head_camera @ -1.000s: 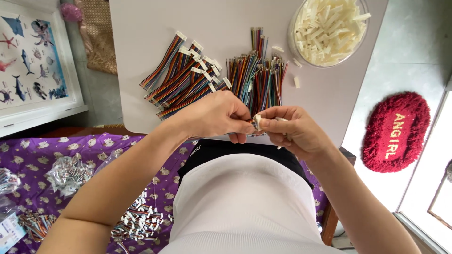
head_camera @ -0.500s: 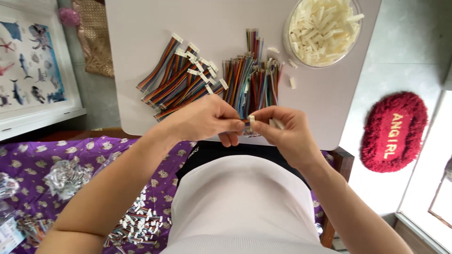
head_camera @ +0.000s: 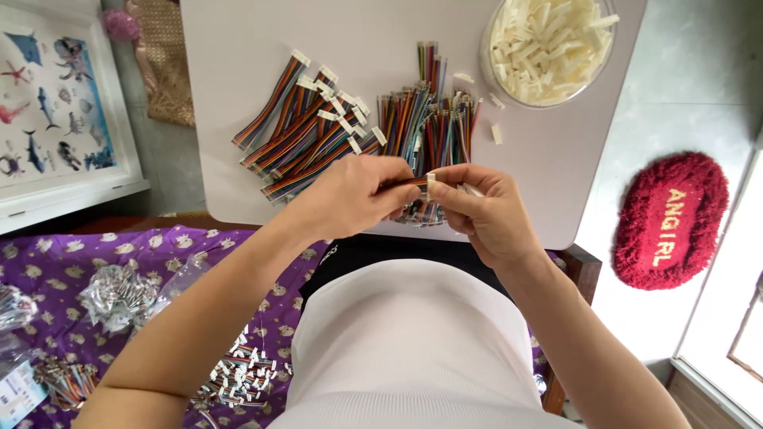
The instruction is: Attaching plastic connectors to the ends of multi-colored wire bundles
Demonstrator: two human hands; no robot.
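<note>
1. Your left hand [head_camera: 350,199] sits just left of the frame's centre, its fingers pinched on the end of a short multicoloured ribbon cable [head_camera: 404,183].
2. Your right hand [head_camera: 485,210] is just right of centre, its fingertips closed on a small white connector housing [head_camera: 431,185] that meets the cable's end; the two hands touch there.
3. The cable and housing are held above the near edge of the white table [head_camera: 238,95], at the middle of the frame.
4. Behind your hands, a loose heap of bare-ended cables [head_camera: 429,127] lies at centre top.
5. To its left, a fan of cables already fitted with white plugs [head_camera: 306,131] spreads toward the upper left.
6. A clear round tub of white housings [head_camera: 548,44] stands at the upper right of the table, with a few stray housings beside it.
7. At lower left, a purple patterned cloth [head_camera: 48,262] carries bags and more finished cables.
8. A red fluffy mat [head_camera: 671,218] lies on the floor at right.
</note>
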